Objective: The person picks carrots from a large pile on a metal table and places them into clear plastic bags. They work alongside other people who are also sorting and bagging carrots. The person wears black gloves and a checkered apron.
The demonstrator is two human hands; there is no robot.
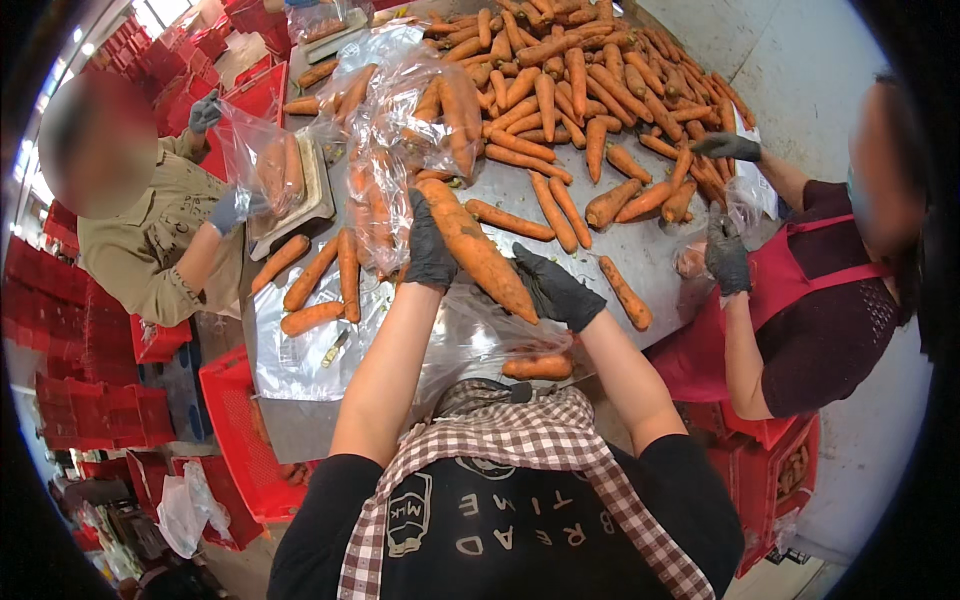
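My left hand (432, 245), in a black glove, is wrapped round the thick upper part of a large carrot (475, 250). Against the carrot's lower right side rests my right hand (558, 287), also gloved in black, with some of its fingers hidden behind it. Beneath my hands a clear plastic bag (470, 325) lies crumpled on the metal table (610, 345). One short carrot (537, 368) lies by the bag's near edge; whether it is inside I cannot tell. Filled clear bags of carrots (372, 190) stand just beyond my left hand.
A big heap of loose carrots (570, 80) covers the table's far side. At left, a co-worker's gloved hands hold a bag of carrots (280, 170) over a scale (300, 215). Another co-worker's gloved hand (728, 255) grips a bag at right. Red crates (235, 420) stand beside the table.
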